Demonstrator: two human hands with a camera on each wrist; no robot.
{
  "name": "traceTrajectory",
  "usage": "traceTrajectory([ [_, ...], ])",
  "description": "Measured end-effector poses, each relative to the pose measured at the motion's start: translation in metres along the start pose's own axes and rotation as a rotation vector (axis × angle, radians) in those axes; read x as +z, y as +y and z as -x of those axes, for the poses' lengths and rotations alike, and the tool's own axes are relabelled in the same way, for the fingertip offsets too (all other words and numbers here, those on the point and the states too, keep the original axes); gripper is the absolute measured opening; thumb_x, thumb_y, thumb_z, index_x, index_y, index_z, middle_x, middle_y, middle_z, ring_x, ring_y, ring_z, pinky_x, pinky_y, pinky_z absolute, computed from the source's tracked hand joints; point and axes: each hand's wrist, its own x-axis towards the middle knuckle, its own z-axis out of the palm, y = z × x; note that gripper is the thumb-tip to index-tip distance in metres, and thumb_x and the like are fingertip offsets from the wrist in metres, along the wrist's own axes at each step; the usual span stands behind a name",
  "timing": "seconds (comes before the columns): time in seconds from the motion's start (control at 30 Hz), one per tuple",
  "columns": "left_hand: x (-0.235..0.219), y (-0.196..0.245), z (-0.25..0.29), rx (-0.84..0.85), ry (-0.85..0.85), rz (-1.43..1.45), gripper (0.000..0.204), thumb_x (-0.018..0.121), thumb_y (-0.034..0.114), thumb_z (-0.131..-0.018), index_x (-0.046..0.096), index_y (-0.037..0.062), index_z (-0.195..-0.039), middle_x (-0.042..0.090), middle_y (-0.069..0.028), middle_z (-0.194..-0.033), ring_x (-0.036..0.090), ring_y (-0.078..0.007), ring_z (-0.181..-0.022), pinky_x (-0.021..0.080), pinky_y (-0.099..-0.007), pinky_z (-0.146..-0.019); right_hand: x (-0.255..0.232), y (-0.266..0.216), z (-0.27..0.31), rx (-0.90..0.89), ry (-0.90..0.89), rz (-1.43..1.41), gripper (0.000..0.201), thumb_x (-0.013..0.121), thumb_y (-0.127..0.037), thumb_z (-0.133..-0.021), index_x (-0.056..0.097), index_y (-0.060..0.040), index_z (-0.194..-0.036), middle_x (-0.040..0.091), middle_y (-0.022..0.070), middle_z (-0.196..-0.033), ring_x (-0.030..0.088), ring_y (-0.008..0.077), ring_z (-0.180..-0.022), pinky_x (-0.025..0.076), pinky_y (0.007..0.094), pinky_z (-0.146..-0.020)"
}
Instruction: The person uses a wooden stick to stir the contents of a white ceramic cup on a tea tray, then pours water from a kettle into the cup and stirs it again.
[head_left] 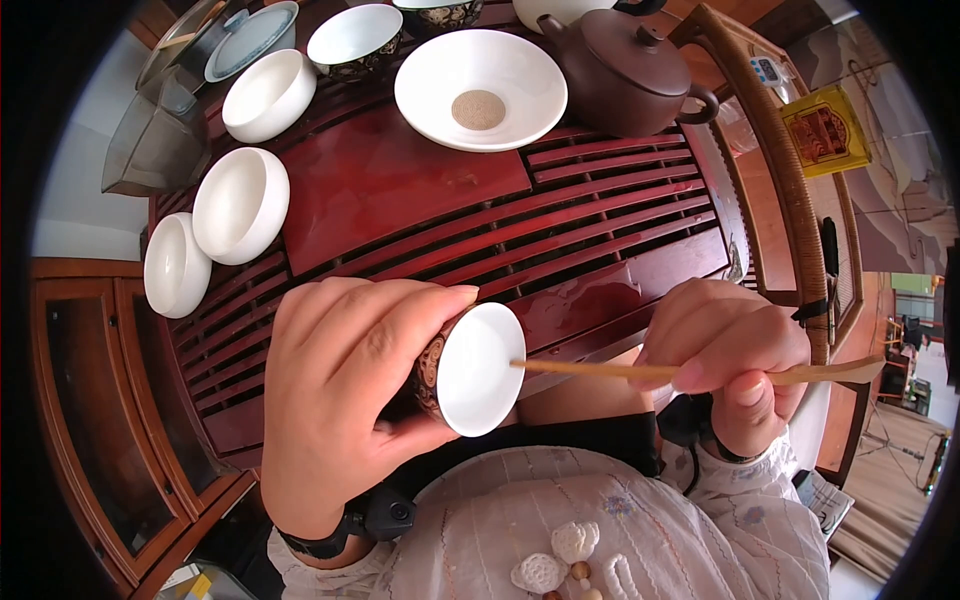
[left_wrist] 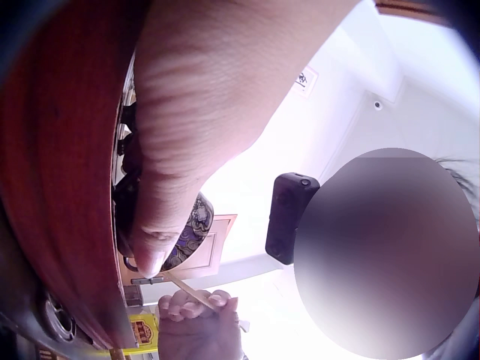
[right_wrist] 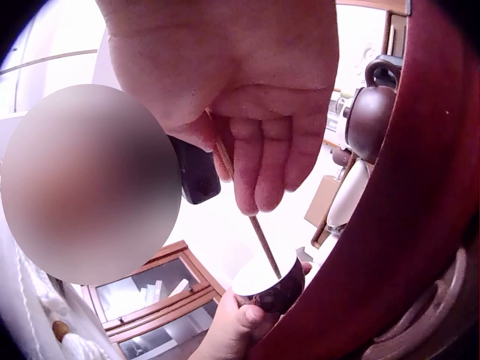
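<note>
My left hand (head_left: 345, 390) grips a small patterned cup (head_left: 482, 370), tilted so its white inside faces the head camera. My right hand (head_left: 735, 350) pinches a thin wooden stick (head_left: 600, 369) between thumb and fingers; its narrow tip is at the cup's mouth and its wider, bent end points right. In the right wrist view the stick (right_wrist: 264, 244) slants down into the cup (right_wrist: 281, 291). The left wrist view shows the dark patterned outside of the cup (left_wrist: 196, 232) beside the left thumb.
Beyond the hands lies a slatted red tea tray (head_left: 400, 180). On it stand a white bowl (head_left: 420, 90) with brownish contents, a brown teapot (head_left: 630, 75), and several white cups (head_left: 240, 205). A glass pitcher (head_left: 155, 135) is at the left, a yellow box (head_left: 826, 130) at the right.
</note>
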Motion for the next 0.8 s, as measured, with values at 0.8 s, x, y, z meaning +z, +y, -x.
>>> traceTrajectory([
  [0.8,0.0018,0.0007,-0.0009,-0.005,0.036,0.025,0.062,0.084,0.024,-0.055,0.065,0.0094,-0.112,0.066,-0.0034,-0.100,0.059,-0.0232,-0.087,0.041,-0.0373,-0.078,-0.0058,0.0084,0.0002,-0.003,0.009,-0.018,0.031,0.054,-0.029,-0.098,0.061,-0.0010,-0.088,0.065,0.0153,-0.074,0.063,0.0252,-0.065,0.050,0.0356,-0.062],
])
